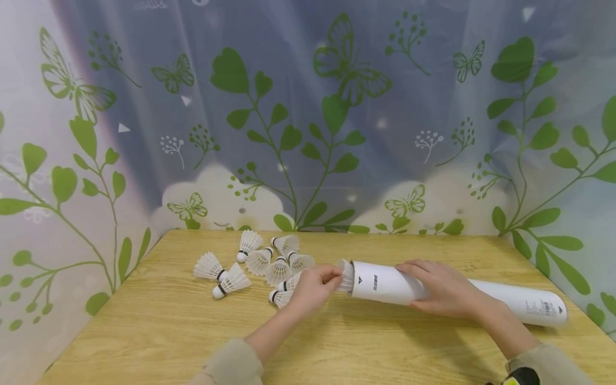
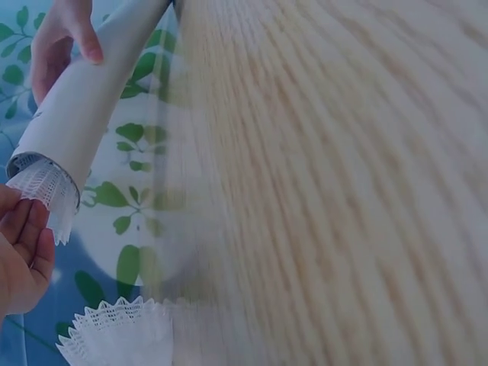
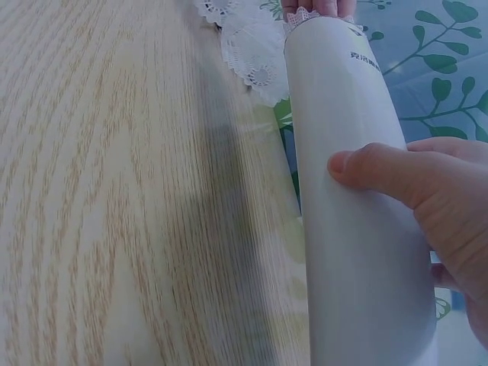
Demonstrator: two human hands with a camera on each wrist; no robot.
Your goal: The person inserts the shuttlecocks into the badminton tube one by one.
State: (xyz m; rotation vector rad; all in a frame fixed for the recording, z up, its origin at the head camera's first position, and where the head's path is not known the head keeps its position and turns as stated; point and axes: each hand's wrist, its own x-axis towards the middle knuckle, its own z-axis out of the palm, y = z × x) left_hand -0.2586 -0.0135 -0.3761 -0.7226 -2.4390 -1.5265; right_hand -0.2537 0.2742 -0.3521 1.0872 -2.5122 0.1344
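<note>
A long white shuttlecock tube point(image 1: 390, 282) lies slanted over the right half of the table, its mouth facing left. My right hand point(image 1: 445, 289) grips it around the middle, the thumb point(image 3: 374, 171) on the near side. At the mouth, my left hand point(image 1: 315, 289) pinches the skirt of a white shuttlecock point(image 1: 345, 275) between thumb and fingers. In the left wrist view that shuttlecock point(image 2: 49, 191) sits partly inside the tube, its skirt edge sticking out. Its cork end is hidden within the tube.
Several loose shuttlecocks point(image 1: 279, 271) lie in a cluster left of the tube, some just behind my left hand. Two more, one a shuttlecock point(image 1: 231, 282) with a dark band, lie farther left. A patterned curtain point(image 1: 298, 133) hangs behind the wooden table point(image 1: 159, 321).
</note>
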